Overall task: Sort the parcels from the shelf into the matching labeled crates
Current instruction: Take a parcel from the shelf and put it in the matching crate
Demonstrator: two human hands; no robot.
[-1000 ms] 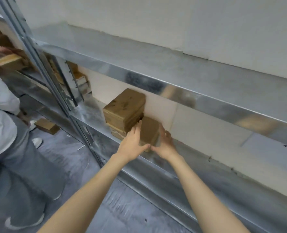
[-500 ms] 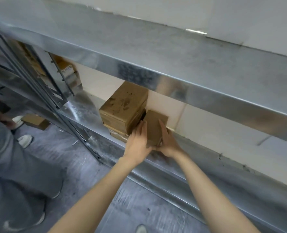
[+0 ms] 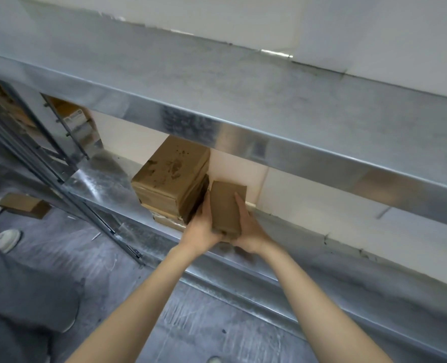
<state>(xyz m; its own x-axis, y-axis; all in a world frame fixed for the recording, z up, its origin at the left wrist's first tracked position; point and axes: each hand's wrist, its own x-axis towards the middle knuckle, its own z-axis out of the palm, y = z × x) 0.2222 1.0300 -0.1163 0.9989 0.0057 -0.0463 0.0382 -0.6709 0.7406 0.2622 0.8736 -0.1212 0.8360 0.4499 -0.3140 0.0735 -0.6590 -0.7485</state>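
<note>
A small brown parcel (image 3: 226,205) is gripped between the left hand (image 3: 204,226) and right hand (image 3: 248,229) at the front edge of the metal shelf (image 3: 104,176), just beside a stack of larger boxes (image 3: 171,179). The upper shelf (image 3: 243,100) overhangs them; one more box (image 3: 24,205) lies on the floor (image 3: 112,271) by someone's white shoe (image 3: 7,238)

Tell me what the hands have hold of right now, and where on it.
A small brown parcel, held between both hands: left hand on its left side, right hand on its right side, near the lower end.
</note>
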